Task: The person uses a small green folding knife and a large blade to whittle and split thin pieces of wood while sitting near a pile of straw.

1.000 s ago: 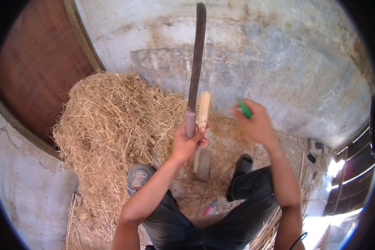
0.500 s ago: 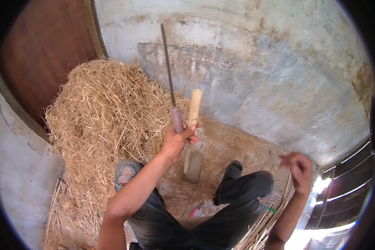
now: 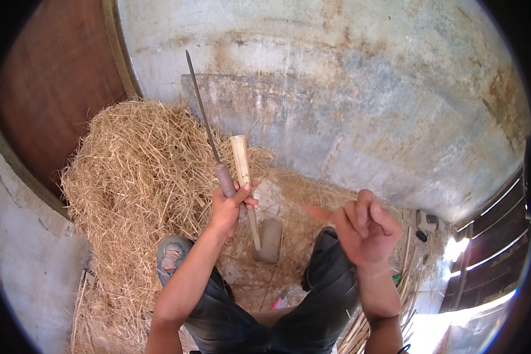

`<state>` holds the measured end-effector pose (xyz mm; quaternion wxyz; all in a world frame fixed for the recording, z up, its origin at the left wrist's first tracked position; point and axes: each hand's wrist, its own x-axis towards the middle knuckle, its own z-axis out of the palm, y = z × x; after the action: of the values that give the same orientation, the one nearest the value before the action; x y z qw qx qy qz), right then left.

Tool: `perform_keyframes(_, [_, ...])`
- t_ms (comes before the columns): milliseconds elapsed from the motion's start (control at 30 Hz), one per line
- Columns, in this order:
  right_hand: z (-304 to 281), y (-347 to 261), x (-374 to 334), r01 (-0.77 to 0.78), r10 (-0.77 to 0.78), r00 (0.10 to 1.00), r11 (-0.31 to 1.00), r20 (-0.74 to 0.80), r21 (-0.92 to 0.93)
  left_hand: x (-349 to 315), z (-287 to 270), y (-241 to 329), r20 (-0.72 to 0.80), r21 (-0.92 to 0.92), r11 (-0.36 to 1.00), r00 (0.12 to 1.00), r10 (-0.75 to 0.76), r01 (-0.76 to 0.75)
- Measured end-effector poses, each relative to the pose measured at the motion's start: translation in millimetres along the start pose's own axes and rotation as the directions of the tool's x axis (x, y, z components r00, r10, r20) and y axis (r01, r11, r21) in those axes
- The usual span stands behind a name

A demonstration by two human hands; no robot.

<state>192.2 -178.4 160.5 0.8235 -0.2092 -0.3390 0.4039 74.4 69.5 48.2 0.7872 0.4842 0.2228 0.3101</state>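
Two things, a long knife and a pale wooden strip, are pointing upward in the closed grip of the left hand; the right hand is hovering open, half-curled.

This looks like a rough shed or farm outbuilding, put to use as a simple workspace. A big heap of loose straw fills the corner against a plaster wall that is weathered and blotched (brown stains over bluish grey). A reddish-brown panel, perhaps a door, sits in a timber frame on the left. On the right, daylight shows through gaps between dark slats. Straw litters the floor, where thin sticks lie bundled and a stubby block rests. A long-bladed tool and a pale wooden piece, held together, suggest handwork.
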Motion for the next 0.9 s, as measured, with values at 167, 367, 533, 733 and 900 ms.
perform_keyframes(167, [-94.4, -6.5, -61.6, -0.336, -0.199, 0.936, -0.266, -0.290, -0.903, -2.8, -1.8, 4.1, -0.007, 0.034, 0.999, 0.999, -0.041, 0.041])
perform_keyframes(367, [-169.2, 45.0, -230.7, -0.900, 0.328, 0.383, 0.341, -0.864, -0.270, -5.7, -15.4, 1.0, -0.014, -0.019, 0.999, 0.999, -0.041, 0.041])
perform_keyframes(533, [-239.3, 111.4, -411.3, -0.877, 0.502, 0.451, 0.401, -0.738, -0.263, -14.3, -12.4, 9.3, -0.040, 0.012, 0.999, 0.998, -0.038, 0.039])
perform_keyframes(733, [-108.5, 94.7, -335.9, -0.791, 0.328, 0.340, 0.606, -0.882, -0.080, -23.5, -36.3, 14.6, -0.094, 0.044, 0.999, 0.996, -0.004, 0.008])
perform_keyframes(900, [-21.7, -17.4, -200.5, -0.167, -0.261, 0.652, 0.866, -0.712, -0.471, -19.7, -15.2, 7.3, -0.043, -0.005, 1.000, 0.999, -0.027, 0.027])
